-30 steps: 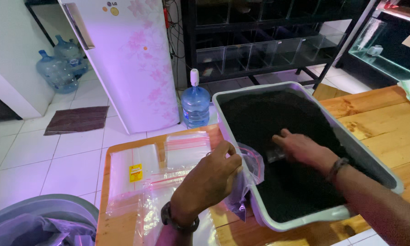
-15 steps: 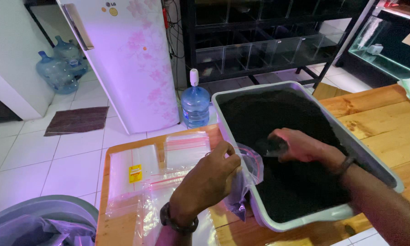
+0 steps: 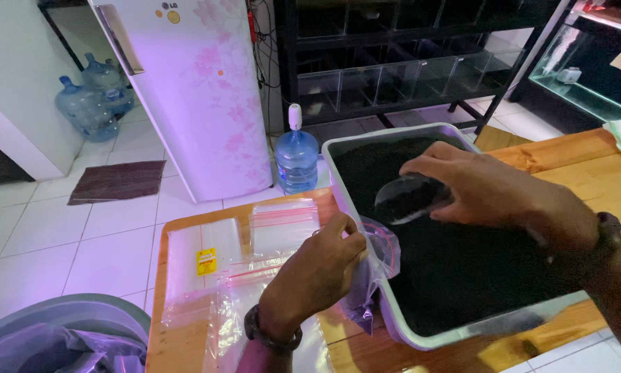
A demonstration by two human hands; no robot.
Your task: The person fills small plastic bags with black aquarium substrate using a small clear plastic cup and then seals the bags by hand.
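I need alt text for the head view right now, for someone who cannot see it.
The right hand lifts a clear scoop over a grey tub of black granules, while the left hand holds a small clear bag open at the tub's edge. More clear bags lie on the wooden table.

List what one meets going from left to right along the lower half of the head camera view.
Grey bin → flat clear bags on the wooden table → left hand holding an open clear bag → grey tray of dark grains → right hand.
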